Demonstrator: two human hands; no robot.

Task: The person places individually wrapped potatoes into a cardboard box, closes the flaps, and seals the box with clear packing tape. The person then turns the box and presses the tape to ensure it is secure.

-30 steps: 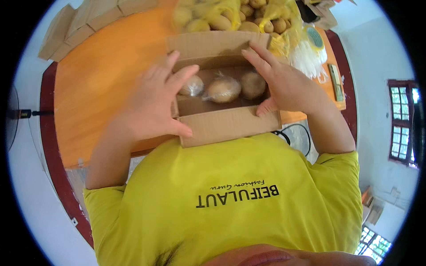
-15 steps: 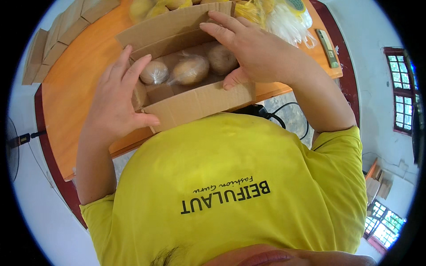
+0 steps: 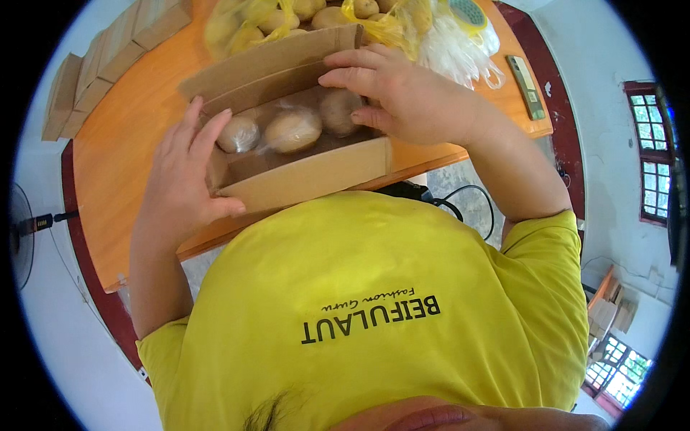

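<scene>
A long open cardboard box sits near the table's front edge, its far flap raised. Inside lie three potatoes in a row, the left and middle ones wrapped in clear plastic film; the right potato is partly covered by my fingers. My left hand holds the box's left end, thumb at the front wall and fingers along the end. At the right end my right hand curves over the box, fingertips against the far flap and thumb above the right potato.
Yellow plastic bags with several potatoes lie behind the box, beside white plastic bags and a round green-and-yellow thing. A phone rests at the table's right edge. Cardboard boxes line the far left of the orange table.
Both hands and the box have shifted a little to the left. My right thumb has come off the front wall and now hangs over the box's inside.
</scene>
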